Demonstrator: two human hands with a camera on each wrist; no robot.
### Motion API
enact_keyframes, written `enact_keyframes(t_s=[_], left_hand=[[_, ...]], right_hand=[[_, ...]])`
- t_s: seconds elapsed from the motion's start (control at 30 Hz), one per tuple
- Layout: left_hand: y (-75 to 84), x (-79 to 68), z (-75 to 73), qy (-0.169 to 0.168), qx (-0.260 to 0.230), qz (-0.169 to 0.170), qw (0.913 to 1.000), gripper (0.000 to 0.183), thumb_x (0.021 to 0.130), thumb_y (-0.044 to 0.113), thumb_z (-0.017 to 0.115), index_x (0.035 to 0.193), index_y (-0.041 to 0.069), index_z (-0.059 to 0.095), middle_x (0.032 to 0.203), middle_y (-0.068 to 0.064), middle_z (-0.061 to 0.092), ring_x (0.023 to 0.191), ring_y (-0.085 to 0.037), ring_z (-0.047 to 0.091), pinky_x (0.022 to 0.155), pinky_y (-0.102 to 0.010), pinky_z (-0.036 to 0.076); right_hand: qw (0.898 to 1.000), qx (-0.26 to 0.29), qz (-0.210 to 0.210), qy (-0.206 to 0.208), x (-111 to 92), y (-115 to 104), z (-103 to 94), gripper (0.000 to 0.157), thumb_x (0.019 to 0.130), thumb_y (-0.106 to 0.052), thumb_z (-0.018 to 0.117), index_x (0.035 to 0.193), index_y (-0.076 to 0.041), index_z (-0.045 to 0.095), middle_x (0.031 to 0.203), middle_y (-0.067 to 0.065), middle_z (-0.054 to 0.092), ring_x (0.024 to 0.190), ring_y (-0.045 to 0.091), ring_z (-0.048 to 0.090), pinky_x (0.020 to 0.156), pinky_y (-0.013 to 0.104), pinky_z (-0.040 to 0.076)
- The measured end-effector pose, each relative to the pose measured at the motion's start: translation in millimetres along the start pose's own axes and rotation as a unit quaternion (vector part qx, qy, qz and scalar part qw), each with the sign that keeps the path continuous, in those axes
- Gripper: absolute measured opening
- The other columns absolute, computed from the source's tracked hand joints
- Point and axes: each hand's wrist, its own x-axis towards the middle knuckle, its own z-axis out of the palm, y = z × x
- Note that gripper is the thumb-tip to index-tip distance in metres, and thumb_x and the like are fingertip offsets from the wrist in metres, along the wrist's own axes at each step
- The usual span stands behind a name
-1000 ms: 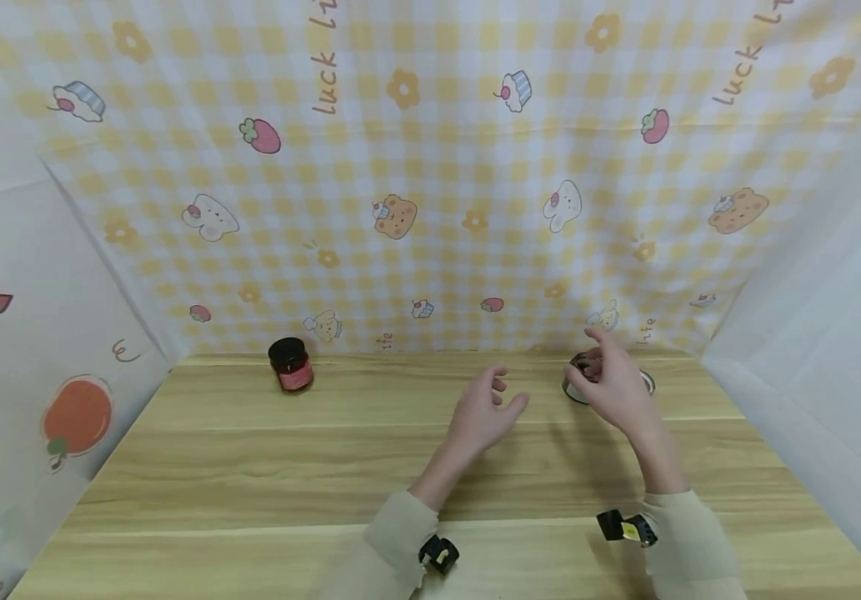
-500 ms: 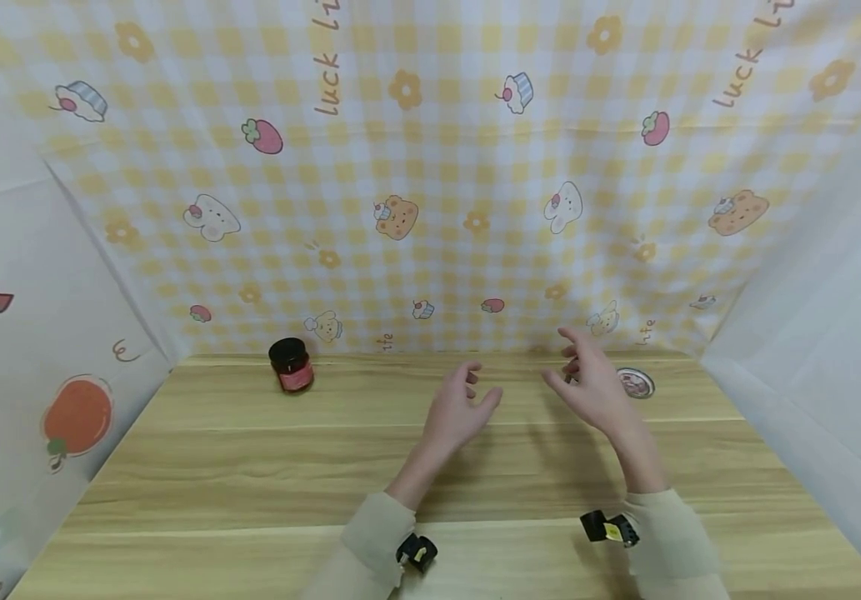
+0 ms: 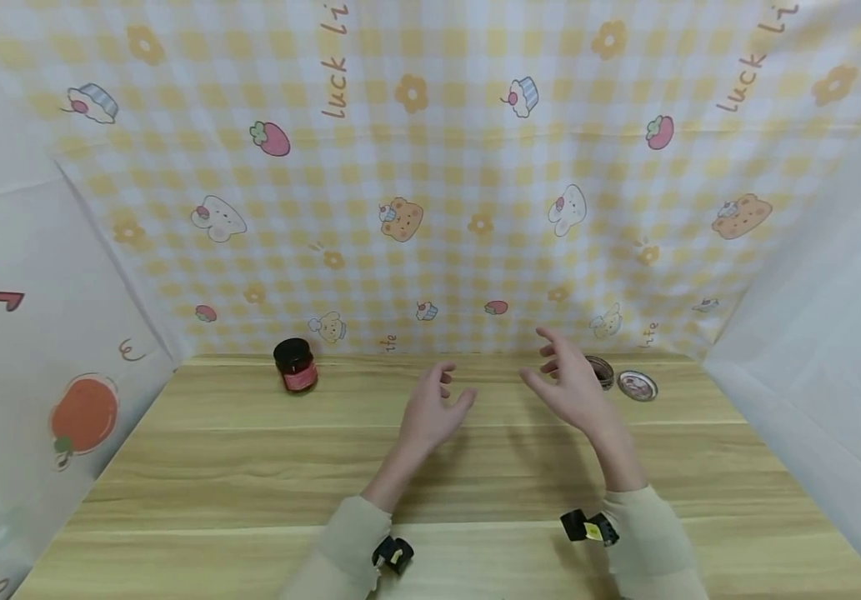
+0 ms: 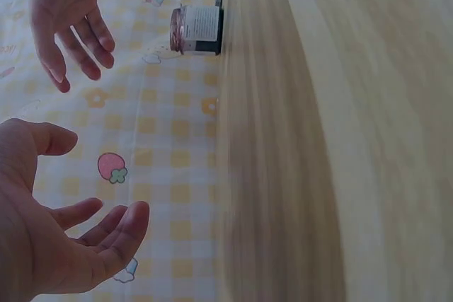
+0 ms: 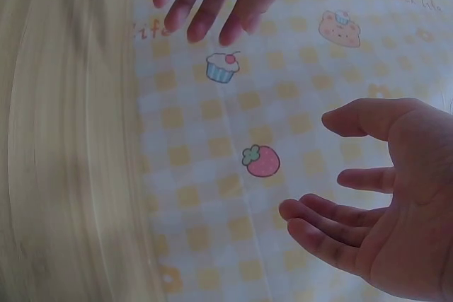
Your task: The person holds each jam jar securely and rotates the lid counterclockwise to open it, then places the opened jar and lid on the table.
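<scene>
Left hand (image 3: 432,412): raised over the table (image 3: 250,467), thumb spread wide from loosely bent fingers; nothing is gripped.
Right hand (image 3: 570,387): similarly spread, palm turned toward the left; nothing is gripped.
Open jar (image 3: 604,373): stood upright near the table's back edge, partly hidden by the right hand in the head view.
Loose lid (image 3: 638,386): laid flat just right of the open jar.
Black-lidded jar (image 3: 296,367): stood upright, well apart on the left.
Handling: the open jar is best steadied low round its body, lest it be tipped.
Clearance: both wrists are best lifted past the jars, so that neither is brushed.
</scene>
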Motion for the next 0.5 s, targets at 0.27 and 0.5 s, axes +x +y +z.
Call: enact_keyframes(t_s=[0.27,0.5], left_hand=[[-8.8,-1.0,-15.8,0.021,0.012,0.001,0.9997,0.052,0.092,0.029,0.071,0.136,0.005,0.055,0.121,-0.013,0.057,0.106,-0.032,0.059,0.083,-0.045,0.052],[-13.6,1.4,-30.7,0.049,0.005,-0.002,0.9988,0.052,0.092,0.028,0.071,0.136,0.005,0.055,0.122,-0.014,0.057,0.108,-0.035,0.059,0.086,-0.048,0.051]], right_hand=[[1.000,0.002,-0.010,-0.009,2.9,-7.8,9.3,0.068,0.096,-0.022,0.070,0.153,-0.004,0.036,0.125,0.024,0.055,0.103,0.038,0.062,0.087,0.054,0.052],[1.000,0.007,-0.013,-0.018,5.4,-13.8,16.4,0.068,0.097,-0.025,0.068,0.153,-0.007,0.036,0.126,0.024,0.055,0.104,0.037,0.062,0.086,0.054,0.052]])
